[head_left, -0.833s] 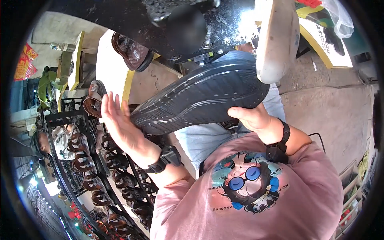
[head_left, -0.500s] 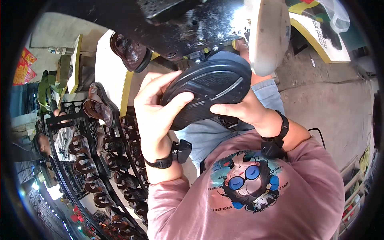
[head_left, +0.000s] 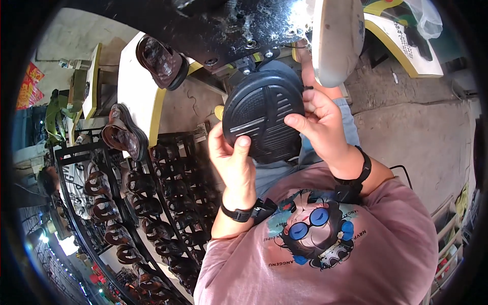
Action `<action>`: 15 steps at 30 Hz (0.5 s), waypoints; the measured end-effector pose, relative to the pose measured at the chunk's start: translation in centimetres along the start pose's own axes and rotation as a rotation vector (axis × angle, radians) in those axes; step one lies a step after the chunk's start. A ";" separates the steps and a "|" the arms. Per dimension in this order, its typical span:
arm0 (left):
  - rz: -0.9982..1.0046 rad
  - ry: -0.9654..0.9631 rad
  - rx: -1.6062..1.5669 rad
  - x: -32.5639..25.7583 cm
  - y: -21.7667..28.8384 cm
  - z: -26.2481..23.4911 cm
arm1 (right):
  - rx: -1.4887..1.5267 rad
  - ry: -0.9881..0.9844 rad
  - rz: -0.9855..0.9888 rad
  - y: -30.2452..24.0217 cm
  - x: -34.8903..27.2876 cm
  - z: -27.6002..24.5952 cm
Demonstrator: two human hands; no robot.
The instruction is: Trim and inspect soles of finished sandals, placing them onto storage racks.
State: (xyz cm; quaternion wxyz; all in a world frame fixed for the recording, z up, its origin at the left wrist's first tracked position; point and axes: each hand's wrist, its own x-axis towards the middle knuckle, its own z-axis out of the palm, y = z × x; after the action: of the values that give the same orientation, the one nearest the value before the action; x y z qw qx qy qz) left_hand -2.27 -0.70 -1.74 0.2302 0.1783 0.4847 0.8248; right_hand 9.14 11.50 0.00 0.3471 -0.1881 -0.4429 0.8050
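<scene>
A shoe (head_left: 264, 122) with a black, ridged sole is held in front of me, just below a dark, dusty machine arm (head_left: 203, 30). Its sole is turned up toward me, and its upper is mostly hidden beneath. My left hand (head_left: 231, 162) grips the near left edge, thumb on the sole and fingers curled under. On the opposite edge, my right hand (head_left: 325, 127) pinches it with the thumb on top. The shoe's far end lies close under the metal fittings of the machine; whether they touch I cannot tell.
A brown shoe (head_left: 160, 61) and another brown shoe (head_left: 123, 133) rest at a white table (head_left: 134, 91) with yellow edging. Racks (head_left: 112, 188) filled with brown footwear stand at left. A cream rounded machine part (head_left: 338, 46) hangs at upper right, before another white table (head_left: 401, 43).
The shoe has turned so its length runs more toward me. My left hand has shifted from its far left side to the near left edge; my right hand has moved farther up the right edge.
</scene>
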 end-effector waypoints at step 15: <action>-0.385 -0.527 0.156 2.7 1.4 3.1 | -0.686 -0.379 -0.370 -7.5 5.5 -0.7</action>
State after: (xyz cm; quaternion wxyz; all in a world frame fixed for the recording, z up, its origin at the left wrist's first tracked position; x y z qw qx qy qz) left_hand -3.19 2.39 1.14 0.4851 0.3076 0.4949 0.6520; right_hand 8.69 18.67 5.99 0.3154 -0.0592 -0.7670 0.5557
